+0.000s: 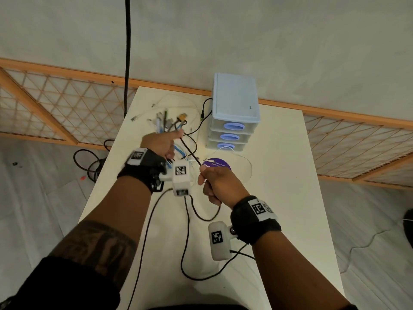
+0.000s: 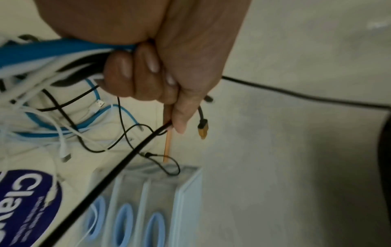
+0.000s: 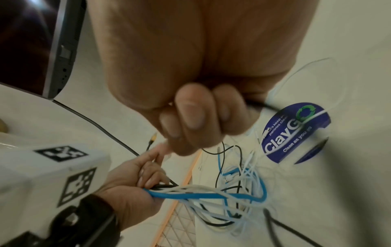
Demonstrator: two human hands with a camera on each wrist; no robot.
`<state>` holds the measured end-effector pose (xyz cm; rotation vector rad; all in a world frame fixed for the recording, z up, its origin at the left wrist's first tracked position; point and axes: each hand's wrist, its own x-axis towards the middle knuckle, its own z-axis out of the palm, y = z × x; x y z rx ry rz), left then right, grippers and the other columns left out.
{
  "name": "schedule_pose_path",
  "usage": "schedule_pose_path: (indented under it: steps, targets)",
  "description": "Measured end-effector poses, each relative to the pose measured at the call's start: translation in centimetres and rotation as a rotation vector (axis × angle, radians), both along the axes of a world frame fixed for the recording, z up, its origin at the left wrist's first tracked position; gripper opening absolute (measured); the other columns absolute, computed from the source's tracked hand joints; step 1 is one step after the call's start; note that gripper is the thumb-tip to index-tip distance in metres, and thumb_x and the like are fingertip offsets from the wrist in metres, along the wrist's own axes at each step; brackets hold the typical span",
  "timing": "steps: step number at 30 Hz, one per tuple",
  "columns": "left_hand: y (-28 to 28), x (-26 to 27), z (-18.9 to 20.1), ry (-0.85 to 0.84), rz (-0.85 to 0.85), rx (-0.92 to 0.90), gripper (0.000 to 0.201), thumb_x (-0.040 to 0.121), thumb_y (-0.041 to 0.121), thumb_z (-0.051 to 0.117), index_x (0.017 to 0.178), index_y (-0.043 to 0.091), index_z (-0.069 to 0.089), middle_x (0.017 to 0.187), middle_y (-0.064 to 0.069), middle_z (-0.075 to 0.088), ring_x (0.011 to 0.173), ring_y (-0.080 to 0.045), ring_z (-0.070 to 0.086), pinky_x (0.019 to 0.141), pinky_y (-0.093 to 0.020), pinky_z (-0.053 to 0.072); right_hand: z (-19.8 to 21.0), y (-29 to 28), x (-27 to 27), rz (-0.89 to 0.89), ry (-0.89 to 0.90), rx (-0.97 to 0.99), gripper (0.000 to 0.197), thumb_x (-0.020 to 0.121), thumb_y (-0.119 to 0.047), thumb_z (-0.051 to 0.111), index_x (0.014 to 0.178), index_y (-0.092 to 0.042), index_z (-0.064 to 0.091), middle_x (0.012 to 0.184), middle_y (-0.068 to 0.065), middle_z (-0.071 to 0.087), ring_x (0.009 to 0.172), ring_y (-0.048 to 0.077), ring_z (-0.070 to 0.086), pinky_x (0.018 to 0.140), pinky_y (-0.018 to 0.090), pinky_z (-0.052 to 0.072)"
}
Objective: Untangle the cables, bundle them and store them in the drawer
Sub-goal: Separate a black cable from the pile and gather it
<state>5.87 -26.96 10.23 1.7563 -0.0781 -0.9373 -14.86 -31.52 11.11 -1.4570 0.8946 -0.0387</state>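
Nearest you, low in the head view, your right hand [image 1: 214, 184] curls its fingers [image 3: 191, 117] round a black cable [image 1: 190, 151], likely to draw that one strand out. Above and left of it, your left hand [image 1: 159, 144] clamps the cable bundle [image 3: 211, 193], its forefinger and thumb pinching the same black cable so it runs taut between your hands. Beyond, near the frame's centre, the drawer unit [image 1: 234, 113] stands on the counter [image 1: 279, 175], all three drawers closed.

The left wrist view alone shows an orange-tipped plug [image 2: 202, 130] dangling past your fingers [image 2: 135, 75]. The right wrist view alone lets you read the purple sticker [image 3: 296, 132].
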Motion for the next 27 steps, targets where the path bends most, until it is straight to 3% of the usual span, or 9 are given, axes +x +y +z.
schedule_pose_path:
  steps: [3,6,9,11,13,17,21,24,27]
  targets:
    - [0.6,0.6,0.6,0.059,-0.063,-0.043,0.044,0.087,0.045,0.077,0.1,0.004,0.073,0.042,0.009,0.025,0.036,-0.011,0.024,0.04,-0.023,0.029,0.4,0.3,-0.5,-0.071,-0.077,0.109,0.038,0.105,-0.022,0.044,0.071,-0.009,0.052,0.05,0.002,0.04,0.046,0.018,0.035,0.043,0.026,0.027]
    - [1.2,-1.9,1.1,0.126,-0.199,-0.044,0.055,0.077,0.056,0.081,0.098,0.005,0.076,0.054,0.005,0.022,0.045,-0.013,0.023,0.044,-0.025,0.027,0.6,0.2,0.3,-0.139,-0.106,0.068,0.037,0.106,-0.024,0.044,0.074,-0.007,0.051,0.049,0.002,0.04,0.039,0.014,0.034,0.043,0.024,0.026]
    - [1.3,-4.8,1.1,0.152,-0.261,-0.068,0.036,0.076,0.043,0.088,0.067,0.011,0.073,0.056,0.0,0.023,0.047,-0.016,0.023,0.047,-0.027,0.024,0.3,-0.1,1.3,-0.101,-0.081,-0.047,0.04,0.106,-0.034,0.047,0.078,-0.007,0.056,0.048,0.006,0.043,0.036,0.018,0.033,0.042,0.023,0.029]
    - [1.1,-5.1,0.6,0.13,-0.233,-0.082,0.037,0.077,0.03,0.089,0.056,0.014,0.063,0.053,-0.001,0.026,0.047,-0.017,0.023,0.046,-0.027,0.023,0.0,-0.1,1.6,-0.068,-0.079,-0.064,0.039,0.106,-0.033,0.047,0.08,-0.008,0.061,0.048,0.006,0.044,0.037,0.02,0.035,0.043,0.025,0.031]
    - [0.8,-4.3,0.3,0.094,-0.157,-0.068,0.035,0.078,0.025,0.088,0.061,0.012,0.061,0.049,0.0,0.03,0.045,-0.018,0.024,0.046,-0.027,0.023,-0.1,0.2,1.5,-0.059,-0.084,-0.047,0.041,0.107,-0.038,0.047,0.084,-0.01,0.065,0.049,0.003,0.045,0.038,0.019,0.038,0.043,0.024,0.035]
    - [0.5,-2.1,-0.4,0.057,0.012,-0.056,0.035,0.078,0.034,0.087,0.086,0.002,0.077,0.045,0.005,0.034,0.042,-0.017,0.027,0.045,-0.026,0.028,0.1,0.5,0.8,-0.053,-0.107,0.06,0.034,0.106,-0.019,0.042,0.085,-0.009,0.067,0.053,0.003,0.05,0.044,0.022,0.05,0.053,0.029,0.042]
    - [0.0,-1.9,-0.9,0.02,0.075,-0.077,0.039,0.072,0.04,0.089,0.08,0.006,0.072,0.044,0.004,0.044,0.042,-0.018,0.038,0.048,-0.026,0.034,0.9,0.1,0.8,0.006,-0.124,0.086,0.036,0.103,-0.009,0.037,0.078,-0.005,0.064,0.056,0.009,0.058,0.049,0.028,0.061,0.054,0.033,0.041]
    - [-0.5,-0.9,-0.4,-0.042,0.131,-0.063,0.037,0.077,0.036,0.086,0.073,0.015,0.056,0.046,0.006,0.053,0.047,-0.016,0.047,0.045,-0.021,0.041,1.7,-0.1,0.0,0.064,-0.101,0.115,0.038,0.105,-0.014,0.036,0.077,-0.005,0.062,0.062,0.015,0.062,0.06,0.033,0.067,0.056,0.032,0.044]
    - [-0.4,-0.2,0.3,-0.064,0.142,-0.059,0.038,0.082,0.038,0.083,0.072,0.016,0.054,0.041,0.009,0.051,0.042,-0.012,0.047,0.039,-0.017,0.039,2.2,-0.1,-0.6,0.103,-0.009,0.079,0.04,0.107,-0.028,0.038,0.08,-0.008,0.06,0.06,0.014,0.063,0.061,0.034,0.07,0.048,0.026,0.04]
